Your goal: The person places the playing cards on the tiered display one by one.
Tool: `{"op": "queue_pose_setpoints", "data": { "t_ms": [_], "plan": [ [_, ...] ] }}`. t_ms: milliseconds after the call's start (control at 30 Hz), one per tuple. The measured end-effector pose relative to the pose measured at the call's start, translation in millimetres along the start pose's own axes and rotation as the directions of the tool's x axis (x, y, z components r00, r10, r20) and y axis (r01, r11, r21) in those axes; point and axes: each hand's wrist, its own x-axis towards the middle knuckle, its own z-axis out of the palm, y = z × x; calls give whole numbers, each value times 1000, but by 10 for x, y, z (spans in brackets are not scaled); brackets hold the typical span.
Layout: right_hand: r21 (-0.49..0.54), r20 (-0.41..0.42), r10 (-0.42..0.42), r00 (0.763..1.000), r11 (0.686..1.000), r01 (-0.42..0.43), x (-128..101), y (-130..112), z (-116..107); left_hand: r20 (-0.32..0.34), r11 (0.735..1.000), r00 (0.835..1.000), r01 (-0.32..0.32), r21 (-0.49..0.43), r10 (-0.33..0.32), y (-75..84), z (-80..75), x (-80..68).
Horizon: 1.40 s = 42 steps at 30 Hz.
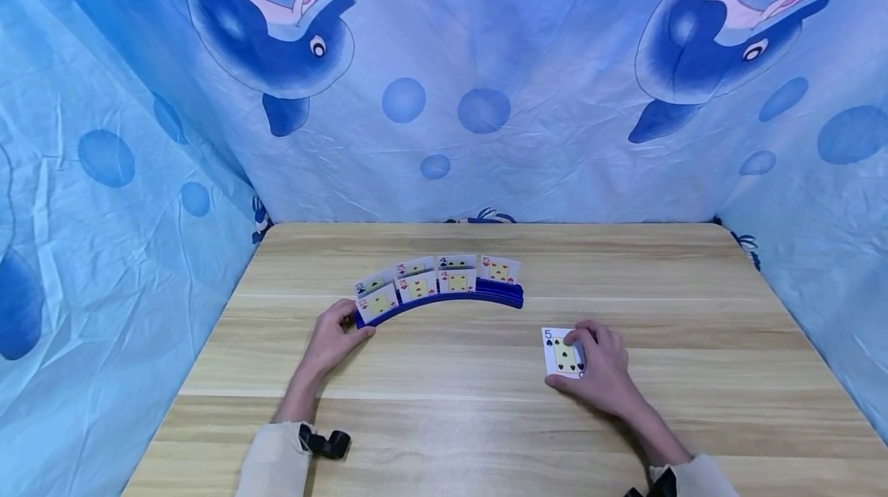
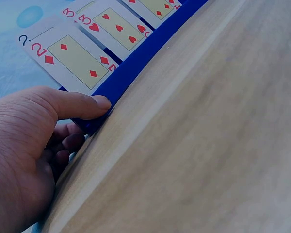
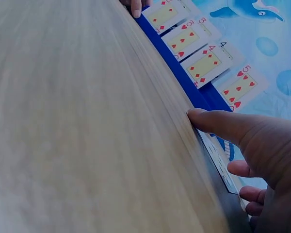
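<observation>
A curved blue card holder (image 1: 501, 295) stands on the table with several playing cards upright in two rows. Its front row shows a two of diamonds (image 2: 77, 63), a three of hearts (image 3: 186, 40) and a four of diamonds (image 3: 206, 67). Behind them are partly covered cards, and a five of hearts (image 1: 499, 270) at the right. My left hand (image 1: 331, 339) grips the holder's left end, thumb in front. To the right of the holder, my right hand (image 1: 603, 370) holds a five of spades (image 1: 560, 354), face up, between thumb and fingers, low over the table.
The light wooden table (image 1: 444, 404) spreads around both hands. A blue curtain with dolphin prints (image 1: 430, 35) hangs behind it and along both sides. Dark wrist straps (image 1: 326, 441) sit at the sleeve cuffs.
</observation>
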Motion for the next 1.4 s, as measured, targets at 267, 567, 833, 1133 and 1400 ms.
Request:
{"op": "queue_pose_setpoints", "data": {
  "t_ms": [267,567,833,1133,1400],
  "plan": [
    [-12,1,8,1000,1000,-8,-6,-35,-21,5,1000,1000,7,12,-7,-8,-11,4],
    [7,6,24,1000,1000,-24,15,-100,-35,0,1000,1000,15,10,-15,-7,-15,-10],
    [-109,-106,-70,992,992,58,18,-152,-30,6,1000,1000,10,10,-10,-3,-8,2],
    [-194,-130,-91,987,979,65,28,-188,-59,10,1000,1000,4,25,-4,2,-6,9],
    [-294,-135,-171,976,947,126,40,-143,-160,7,1000,1000,2,24,-2,-8,0,3]
  ]
}}
